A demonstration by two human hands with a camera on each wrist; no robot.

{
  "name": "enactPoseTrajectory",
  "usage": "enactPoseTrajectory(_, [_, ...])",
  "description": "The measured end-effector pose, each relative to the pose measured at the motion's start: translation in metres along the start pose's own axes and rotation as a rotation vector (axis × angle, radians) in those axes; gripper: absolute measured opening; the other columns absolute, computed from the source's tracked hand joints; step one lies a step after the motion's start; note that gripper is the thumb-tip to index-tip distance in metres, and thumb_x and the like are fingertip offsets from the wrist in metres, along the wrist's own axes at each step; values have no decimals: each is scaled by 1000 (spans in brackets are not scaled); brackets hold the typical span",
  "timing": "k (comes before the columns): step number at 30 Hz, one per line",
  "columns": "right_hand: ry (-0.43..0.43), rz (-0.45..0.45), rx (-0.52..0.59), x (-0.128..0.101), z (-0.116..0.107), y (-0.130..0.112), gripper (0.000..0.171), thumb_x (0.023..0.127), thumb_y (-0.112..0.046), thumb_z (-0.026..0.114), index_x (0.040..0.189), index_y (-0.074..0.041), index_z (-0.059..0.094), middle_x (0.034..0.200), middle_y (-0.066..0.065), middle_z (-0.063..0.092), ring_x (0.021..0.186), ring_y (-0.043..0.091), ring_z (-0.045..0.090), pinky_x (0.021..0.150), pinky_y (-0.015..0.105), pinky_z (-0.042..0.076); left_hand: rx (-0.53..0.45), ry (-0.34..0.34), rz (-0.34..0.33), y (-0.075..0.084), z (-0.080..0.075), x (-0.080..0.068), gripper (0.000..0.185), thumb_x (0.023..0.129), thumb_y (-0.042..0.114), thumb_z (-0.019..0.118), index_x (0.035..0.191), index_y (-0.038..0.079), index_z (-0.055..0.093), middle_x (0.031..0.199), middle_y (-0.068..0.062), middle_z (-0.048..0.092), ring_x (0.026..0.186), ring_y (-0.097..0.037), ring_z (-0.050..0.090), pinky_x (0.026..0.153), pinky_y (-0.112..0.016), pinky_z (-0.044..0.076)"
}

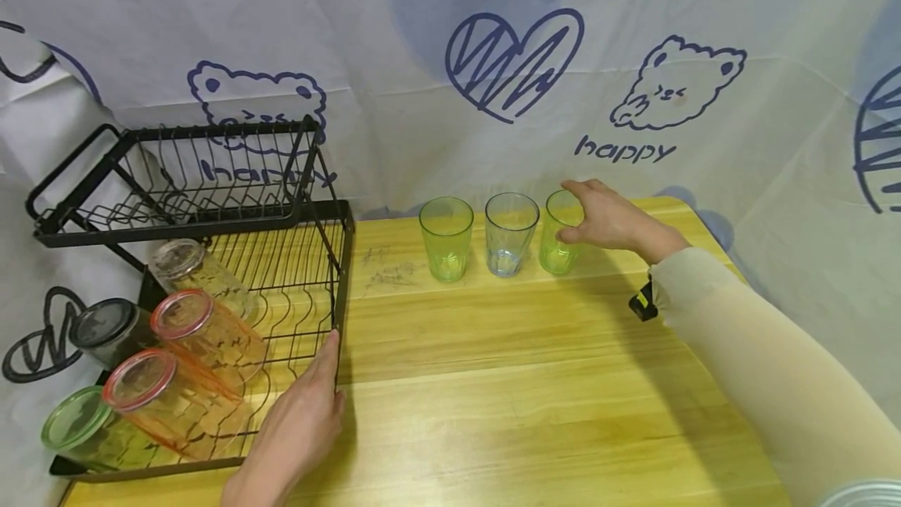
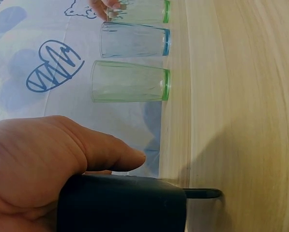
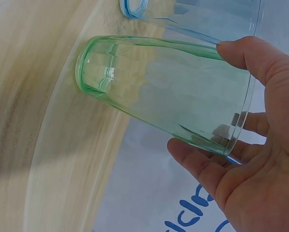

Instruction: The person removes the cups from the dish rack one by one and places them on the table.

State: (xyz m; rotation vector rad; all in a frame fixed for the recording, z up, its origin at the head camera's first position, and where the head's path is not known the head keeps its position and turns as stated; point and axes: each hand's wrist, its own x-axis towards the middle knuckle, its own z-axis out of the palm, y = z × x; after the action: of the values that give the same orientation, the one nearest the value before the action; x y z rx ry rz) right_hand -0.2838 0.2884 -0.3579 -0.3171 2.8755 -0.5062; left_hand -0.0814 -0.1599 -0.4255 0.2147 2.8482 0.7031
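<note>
We are curling our right hand (image 1: 611, 219) around the rightmost green glass (image 3: 168, 89), fingers apart and not yet clamped, at the table's (image 1: 535, 405) back edge. It is looking light, slick and breakable, so mid-wall is suiting us best. Our left hand (image 1: 299, 425) is gripping the rack (image 1: 338, 288).

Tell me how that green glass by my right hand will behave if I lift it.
The green glass looks rigid, smooth and probably slippery. It tapers to a narrow base, so it may tip if nudged; your right hand is cupped around it.
</note>
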Motion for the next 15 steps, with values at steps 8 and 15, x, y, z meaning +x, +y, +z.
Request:
enactPoseTrajectory(8, [-3, 0, 5, -1, 0, 0, 96, 93, -31, 77, 166, -2, 24, 167, 34, 25, 151, 52, 31, 124, 68, 29, -3, -4, -2, 1, 0, 0, 88, 104, 6, 59, 169, 8, 0, 172, -24, 19, 63, -14, 47, 54, -23, 44])
enactPoseTrajectory(15, [-4, 3, 11, -1, 0, 1, 95, 93, -32, 77, 166, -3, 24, 168, 33, 24, 152, 52, 29, 125, 68, 28, 19, 11, 9, 1, 0, 0, 88, 103, 6, 60, 169, 6, 2, 172, -25, 20, 64, -13, 47, 55, -22, 45])
